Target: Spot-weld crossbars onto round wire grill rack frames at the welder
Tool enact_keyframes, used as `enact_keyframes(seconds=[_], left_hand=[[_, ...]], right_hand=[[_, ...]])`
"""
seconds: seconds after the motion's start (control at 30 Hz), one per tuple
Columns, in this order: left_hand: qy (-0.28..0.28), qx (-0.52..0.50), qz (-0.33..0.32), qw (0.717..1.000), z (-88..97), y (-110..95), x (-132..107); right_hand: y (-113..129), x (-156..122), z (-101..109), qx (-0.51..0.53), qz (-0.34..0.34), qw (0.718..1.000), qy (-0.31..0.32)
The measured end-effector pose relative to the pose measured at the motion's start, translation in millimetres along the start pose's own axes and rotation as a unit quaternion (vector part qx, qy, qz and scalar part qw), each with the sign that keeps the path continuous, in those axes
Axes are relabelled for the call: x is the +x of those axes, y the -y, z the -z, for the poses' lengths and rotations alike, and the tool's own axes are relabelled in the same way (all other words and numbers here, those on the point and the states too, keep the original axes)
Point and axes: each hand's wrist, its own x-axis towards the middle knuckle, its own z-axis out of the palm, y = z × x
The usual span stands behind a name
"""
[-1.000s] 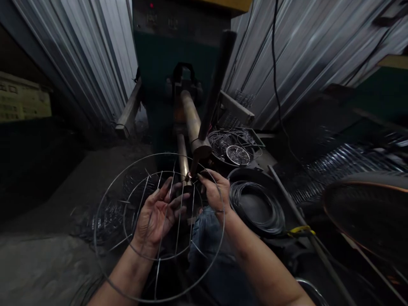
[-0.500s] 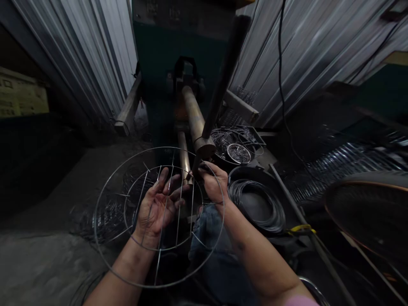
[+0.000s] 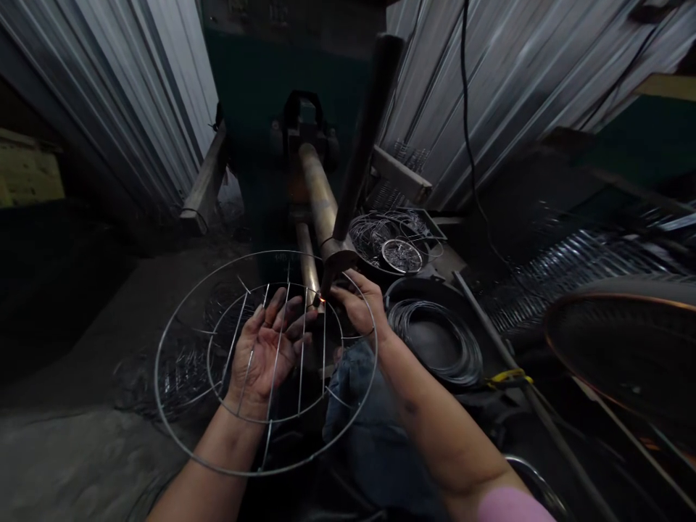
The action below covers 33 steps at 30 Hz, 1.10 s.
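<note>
A round wire rack [image 3: 270, 420], made of two rings joined by several straight wires, is tilted below a machine's two brass-coloured arms. My left hand [image 3: 266, 355] is behind its wires, palm towards me, with fingers apart and slightly bent. At the far right of the rim, my right hand [image 3: 362, 304] is closed with its fingers pinched on the wire rack; the fingertips are partly hidden. A dark electrode tip [image 3: 328, 281] meets the rack between the hands, and a small orange glow shows there. The upper brass arm [image 3: 320, 188] is above the lower arm [image 3: 308, 264].
To the right are a tub with a coil of wire [image 3: 435, 341] and a basin of loose wire pieces [image 3: 402, 255]. A dark bar [image 3: 370, 138] slants over the arms. A metal pole [image 3: 505, 355], a round fan-like guard [image 3: 625, 355] and stacked wire parts [image 3: 565, 279] stand farther right.
An orange glow has appeared at the electrode tip, which now meets the rack. The view has shifted slightly; both hands keep nearly the same places.
</note>
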Motion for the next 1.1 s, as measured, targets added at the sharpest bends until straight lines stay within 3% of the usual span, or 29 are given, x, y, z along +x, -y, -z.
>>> enact_keyframes(seconds=[0.17, 0.3, 0.5, 0.67, 0.9, 1.1], left_hand=[[0.025, 0.004, 0.042, 0.999, -1.3, 1.8, -2.3], [0.081, 0.013, 0.039, 0.996, -2.8, 10.6, -8.5], [0.052, 0.054, -0.066, 0.995, -5.5, 22.3, -15.0], [0.027, 0.093, -0.137, 0.986, -9.2, 21.0, -13.7], [-0.008, 0.084, -0.143, 0.986, -10.4, 17.9, -6.1], [-0.010, 0.089, -0.150, 0.985, -11.5, 17.6, -3.9]], right_hand=[[6.5, -41.5, 37.4, 0.056, -0.078, 0.993, 0.075], [6.3, -62.2, 36.1, 0.079, -0.081, 0.993, 0.019], [2.4, -38.4, 7.0, 0.143, -0.071, 0.985, -0.072], [-7.3, -22.2, -8.4, 0.097, -0.062, 0.987, -0.109], [-17.5, -10.4, -14.6, 0.062, 0.000, 0.993, -0.101], [-16.2, -4.6, -17.9, 0.056, -0.006, 0.994, -0.094]])
